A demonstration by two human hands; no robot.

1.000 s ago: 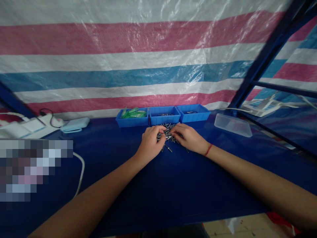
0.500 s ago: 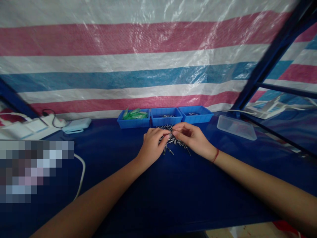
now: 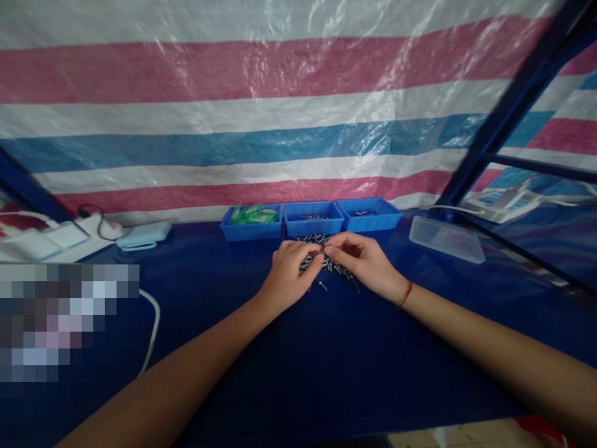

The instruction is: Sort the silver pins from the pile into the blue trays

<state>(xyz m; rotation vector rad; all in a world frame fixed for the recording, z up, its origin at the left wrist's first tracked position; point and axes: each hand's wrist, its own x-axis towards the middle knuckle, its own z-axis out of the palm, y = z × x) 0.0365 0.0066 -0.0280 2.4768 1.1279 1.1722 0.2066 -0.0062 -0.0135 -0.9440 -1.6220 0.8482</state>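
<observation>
Over a loose pile of metal blind rivets point(image 3: 333, 267) on the blue table, both hands meet with their fingertips almost touching. My left hand point(image 3: 291, 267) is closed in a pinch, thumb against forefinger. Facing it, my right hand point(image 3: 361, 256) pinches too, a thin red string around its wrist. Between the fingertips shows a small metal bit that looks like a rivet, mostly covered by the fingers. Just behind the pile stands the middle blue bin point(image 3: 313, 221), which has some rivets in it.
The left blue bin point(image 3: 252, 223) holds green plastic packets; a few rivets lie in the right blue bin point(image 3: 370, 214). A clear plastic lid point(image 3: 446, 239) rests at right. On the left are a light blue case point(image 3: 145, 236), a power strip point(image 3: 60, 242) and a white cable point(image 3: 156, 317).
My left thumb and fingers have shifted slightly, still pinched close to the right fingertips. My right hand has dipped a little. The pile and bins look the same.
</observation>
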